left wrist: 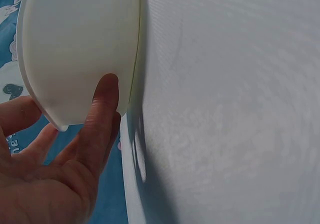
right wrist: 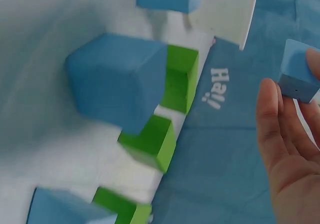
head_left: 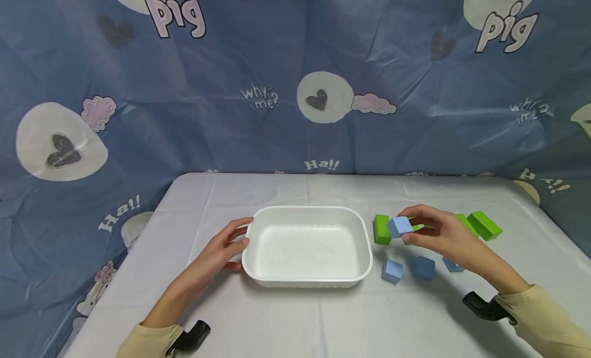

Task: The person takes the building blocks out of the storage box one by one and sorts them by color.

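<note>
A white plastic tray (head_left: 307, 283) with raised walls stands on the table. At its left end is my left hand (head_left: 217, 251), its fingertips resting against the outer wall and rim. In the left wrist view one extended fingertip touches the tray's wall (left wrist: 75, 49). Right of the tray, my right hand (head_left: 438, 232) pinches a light blue block (head_left: 399, 226) between thumb and fingers. The right wrist view shows this block (right wrist: 296, 71) held up off the table. Beneath and around that hand lie a blue block (head_left: 392, 271), a darker-looking blue block (head_left: 424, 267) and a green block (head_left: 381, 229).
Farther right, another green block (head_left: 485, 225) lies beside one partly hidden by the right hand. A third loose blue block (head_left: 452, 265) is partly covered by the right forearm. A white cloth (head_left: 277, 322) covers the table, and a printed blue curtain (head_left: 258, 137) hangs behind it.
</note>
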`<move>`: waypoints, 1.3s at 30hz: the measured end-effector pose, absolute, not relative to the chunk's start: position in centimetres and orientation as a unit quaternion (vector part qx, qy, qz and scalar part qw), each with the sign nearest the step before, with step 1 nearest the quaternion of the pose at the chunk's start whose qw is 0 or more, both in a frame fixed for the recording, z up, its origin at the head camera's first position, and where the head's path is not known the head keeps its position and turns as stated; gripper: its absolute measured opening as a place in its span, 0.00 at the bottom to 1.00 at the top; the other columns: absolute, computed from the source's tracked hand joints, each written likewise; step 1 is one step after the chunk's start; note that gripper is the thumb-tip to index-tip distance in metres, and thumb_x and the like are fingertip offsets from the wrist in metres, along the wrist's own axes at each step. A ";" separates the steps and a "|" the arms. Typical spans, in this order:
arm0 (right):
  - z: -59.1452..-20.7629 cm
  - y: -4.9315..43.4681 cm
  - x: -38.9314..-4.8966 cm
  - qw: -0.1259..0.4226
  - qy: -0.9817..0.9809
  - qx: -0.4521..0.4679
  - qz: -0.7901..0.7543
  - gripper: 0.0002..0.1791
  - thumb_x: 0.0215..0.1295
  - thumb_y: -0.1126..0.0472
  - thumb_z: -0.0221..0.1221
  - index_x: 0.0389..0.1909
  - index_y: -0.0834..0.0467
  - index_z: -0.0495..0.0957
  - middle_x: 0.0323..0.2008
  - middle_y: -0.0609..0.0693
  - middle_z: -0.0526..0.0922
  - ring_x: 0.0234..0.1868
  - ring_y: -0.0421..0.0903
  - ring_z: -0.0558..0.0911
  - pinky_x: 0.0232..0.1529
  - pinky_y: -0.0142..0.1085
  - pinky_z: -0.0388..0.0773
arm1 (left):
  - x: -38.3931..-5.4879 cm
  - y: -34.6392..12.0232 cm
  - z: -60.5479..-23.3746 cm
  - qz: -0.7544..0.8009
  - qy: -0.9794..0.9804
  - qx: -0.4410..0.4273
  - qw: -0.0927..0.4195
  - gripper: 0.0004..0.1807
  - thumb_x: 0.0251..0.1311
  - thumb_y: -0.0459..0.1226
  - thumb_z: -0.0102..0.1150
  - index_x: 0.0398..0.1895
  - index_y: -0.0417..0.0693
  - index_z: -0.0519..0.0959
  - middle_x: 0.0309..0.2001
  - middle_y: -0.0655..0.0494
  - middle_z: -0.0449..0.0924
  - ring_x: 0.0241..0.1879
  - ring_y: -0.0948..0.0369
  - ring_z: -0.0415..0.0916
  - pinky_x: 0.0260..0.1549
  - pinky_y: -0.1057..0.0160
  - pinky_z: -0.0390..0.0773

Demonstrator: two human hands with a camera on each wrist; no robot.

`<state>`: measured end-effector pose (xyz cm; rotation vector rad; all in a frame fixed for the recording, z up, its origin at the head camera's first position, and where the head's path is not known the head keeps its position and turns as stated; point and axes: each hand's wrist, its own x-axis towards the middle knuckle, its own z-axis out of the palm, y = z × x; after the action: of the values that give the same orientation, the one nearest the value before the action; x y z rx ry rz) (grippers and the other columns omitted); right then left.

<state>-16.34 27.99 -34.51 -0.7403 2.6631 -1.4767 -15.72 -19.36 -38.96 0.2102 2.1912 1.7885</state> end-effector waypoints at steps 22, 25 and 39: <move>-35.4 34.8 -13.7 -0.074 0.908 -0.119 -0.395 0.23 0.62 0.62 0.67 0.58 0.59 0.75 0.50 0.40 0.77 0.46 0.27 0.79 0.39 0.25 0.78 | -15.6 -19.3 -38.9 0.618 0.768 0.069 0.154 0.27 0.73 0.44 0.52 0.72 0.60 0.61 0.70 0.48 0.61 0.54 0.49 0.73 0.40 0.53 0.79; -35.4 35.8 -13.6 -0.083 0.916 -0.099 -0.379 0.24 0.62 0.60 0.68 0.58 0.58 0.74 0.49 0.36 0.77 0.45 0.24 0.77 0.37 0.23 0.77 | -15.6 -19.2 -38.9 0.617 0.769 0.068 0.152 0.27 0.73 0.44 0.52 0.72 0.60 0.61 0.70 0.48 0.60 0.54 0.49 0.73 0.40 0.53 0.79; -36.4 39.2 -12.8 -0.117 0.930 -0.023 -0.347 0.24 0.64 0.53 0.66 0.57 0.59 0.73 0.45 0.29 0.73 0.42 0.16 0.71 0.34 0.18 0.70 | -15.7 -19.3 -38.8 0.618 0.768 0.077 0.152 0.27 0.73 0.44 0.51 0.73 0.60 0.61 0.69 0.47 0.62 0.54 0.49 0.73 0.40 0.52 0.80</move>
<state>-12.77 39.24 -36.38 -0.0790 3.1625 -1.1806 -15.70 -19.31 -38.80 0.2220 2.2026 1.7733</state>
